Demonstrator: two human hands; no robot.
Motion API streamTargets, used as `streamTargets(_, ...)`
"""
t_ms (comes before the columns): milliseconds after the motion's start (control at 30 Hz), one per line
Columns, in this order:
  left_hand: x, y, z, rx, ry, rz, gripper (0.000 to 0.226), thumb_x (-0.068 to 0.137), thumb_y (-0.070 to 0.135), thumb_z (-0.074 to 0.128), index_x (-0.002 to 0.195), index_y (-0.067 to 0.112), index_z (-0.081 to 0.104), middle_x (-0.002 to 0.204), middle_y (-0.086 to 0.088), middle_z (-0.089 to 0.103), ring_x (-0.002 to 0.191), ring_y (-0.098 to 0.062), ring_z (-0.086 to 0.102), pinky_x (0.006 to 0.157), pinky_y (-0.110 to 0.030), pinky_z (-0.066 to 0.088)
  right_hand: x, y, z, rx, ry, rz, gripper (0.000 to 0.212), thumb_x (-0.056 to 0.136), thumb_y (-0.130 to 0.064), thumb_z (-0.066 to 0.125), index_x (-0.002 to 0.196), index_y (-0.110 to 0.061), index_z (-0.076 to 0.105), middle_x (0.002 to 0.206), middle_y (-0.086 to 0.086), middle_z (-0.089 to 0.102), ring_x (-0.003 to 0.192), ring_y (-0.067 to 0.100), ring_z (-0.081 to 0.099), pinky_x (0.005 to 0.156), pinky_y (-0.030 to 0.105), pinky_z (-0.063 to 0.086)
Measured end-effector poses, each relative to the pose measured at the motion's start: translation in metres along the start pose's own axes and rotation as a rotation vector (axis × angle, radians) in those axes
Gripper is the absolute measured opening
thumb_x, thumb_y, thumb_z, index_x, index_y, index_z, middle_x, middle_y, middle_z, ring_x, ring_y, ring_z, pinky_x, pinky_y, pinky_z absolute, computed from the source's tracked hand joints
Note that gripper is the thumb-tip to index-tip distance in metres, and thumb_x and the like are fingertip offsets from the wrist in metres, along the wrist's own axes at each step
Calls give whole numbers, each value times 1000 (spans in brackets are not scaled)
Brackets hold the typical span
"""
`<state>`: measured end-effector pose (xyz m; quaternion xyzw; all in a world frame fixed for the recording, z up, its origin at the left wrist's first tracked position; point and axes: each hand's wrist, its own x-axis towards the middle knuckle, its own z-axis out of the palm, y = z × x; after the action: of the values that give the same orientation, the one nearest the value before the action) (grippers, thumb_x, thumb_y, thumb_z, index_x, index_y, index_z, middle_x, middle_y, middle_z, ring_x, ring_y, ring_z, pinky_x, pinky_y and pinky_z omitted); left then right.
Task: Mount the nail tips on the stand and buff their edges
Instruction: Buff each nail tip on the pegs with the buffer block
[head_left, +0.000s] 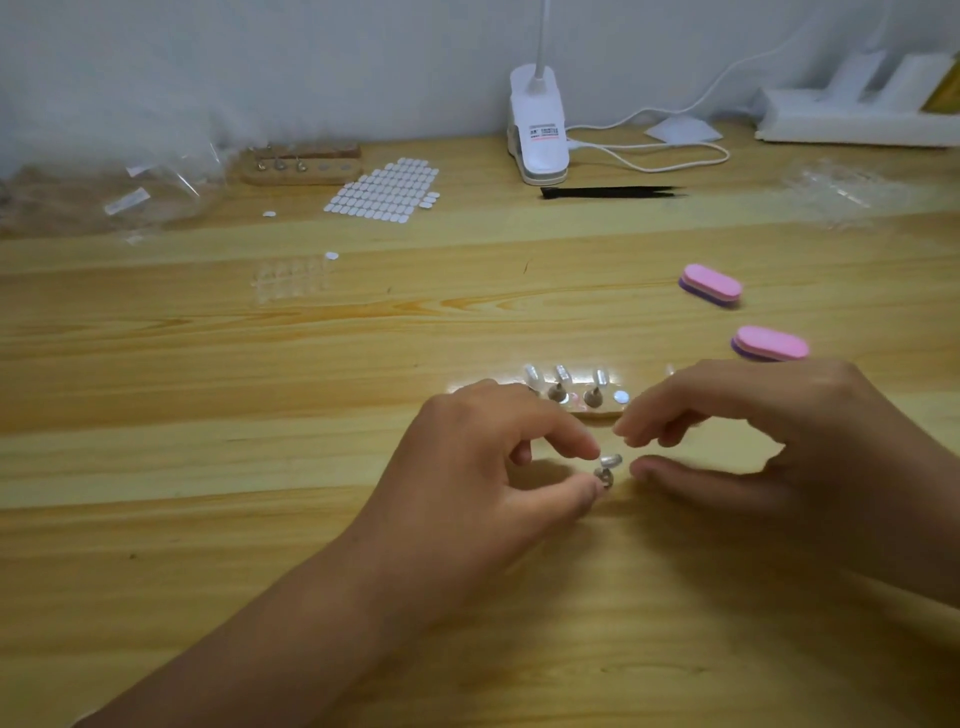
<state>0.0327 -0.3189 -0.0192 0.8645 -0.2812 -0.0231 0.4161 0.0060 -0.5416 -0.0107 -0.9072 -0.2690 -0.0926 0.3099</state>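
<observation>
You held a small metal peg (604, 476) capped with a silvery nail tip (611, 460) just in front of the stand (597, 413), low over the surface (234, 467). Your left hand (478, 467) pinched the peg between thumb and forefinger, with the other fingers curled under. Your right hand (769, 431) hovered just beside the tip. Its fingers were loosely bent and gripped nothing, and its thumb was close to the tip but apart from it.

The stand, a low wooden block, was partly hidden behind both hands. Three mounted tips stood along its back edge.

Behind and to the right of the stand lay two pink buffers, the nearer (771, 344) just past your right knuckles and the farther (710, 283) apart from it.

The widest stretch of surface lay left of the stand, reaching back to a clear sheet (291, 278).

Far behind the stand, near the surface's back edge at the wall, sat black tweezers (613, 192) and a white clip lamp (537, 124). Far back to the stand's left were a white sticker sheet (384, 189), a second wooden stand (301, 167) and crumpled clear bags (130, 192).
</observation>
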Motion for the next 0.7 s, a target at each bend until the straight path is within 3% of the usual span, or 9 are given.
streamTargets(200,1,1,7,50,47,43,15,73,40,73,84,29,76,74,20,64,71,-7,54,62,-17,37,-1,-1,6,-29,-1,0,12,79,-24,75,91,-21,74,81,-14,68,75,0,63,67,19,51)
streamTargets(367,2,3,10,75,85,107,15,77,38,74,80,24,77,73,14,67,66,-7,53,59,-23,40,-2,-3,13,-63,1,2,5,83,-22,71,87,-19,74,77,-12,66,69,2,62,63,26,51)
streamTargets(500,2,3,11,148,91,157,13,80,32,72,79,20,78,78,10,69,74,-13,58,60,-36,49,-2,-6,14,-79,24,-7,5,88,-17,73,83,-16,73,74,-7,67,66,10,64,57,33,53)
streamTargets(633,5,6,10,341,90,300,19,88,28,65,75,17,72,77,7,66,75,-18,57,55,-37,49,2,-10,13,-272,-14,-108,20,97,-14,60,82,-11,73,70,-2,64,63,21,61,55,31,49)
streamTargets(700,5,10,9,387,91,355,21,89,25,58,74,16,69,76,5,64,75,-20,56,53,-34,47,3,-15,12,-389,-55,-166,10,86,-7,65,82,-10,73,68,-1,62,63,24,59,54,29,45)
